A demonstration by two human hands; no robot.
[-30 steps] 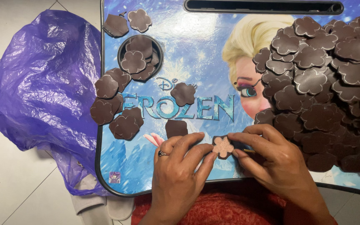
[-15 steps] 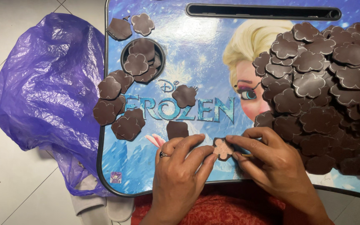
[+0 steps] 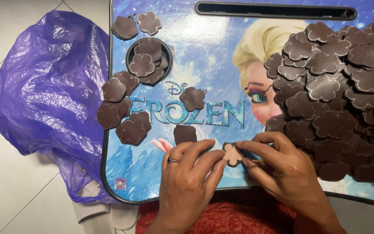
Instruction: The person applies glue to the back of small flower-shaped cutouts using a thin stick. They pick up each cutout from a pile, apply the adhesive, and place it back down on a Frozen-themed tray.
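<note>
Both hands pinch one flower-shaped piece between them, pale side up: the left hand steadies its edge while the right hand works it. A brown heap lies just beyond the right hand on the lap tray, within easy reach.

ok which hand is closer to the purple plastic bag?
Left. The left hand sits at the tray's lower middle, on the side toward the purple plastic bag. The right hand lies beyond it; both pinch the small flower-shaped piece.
</note>
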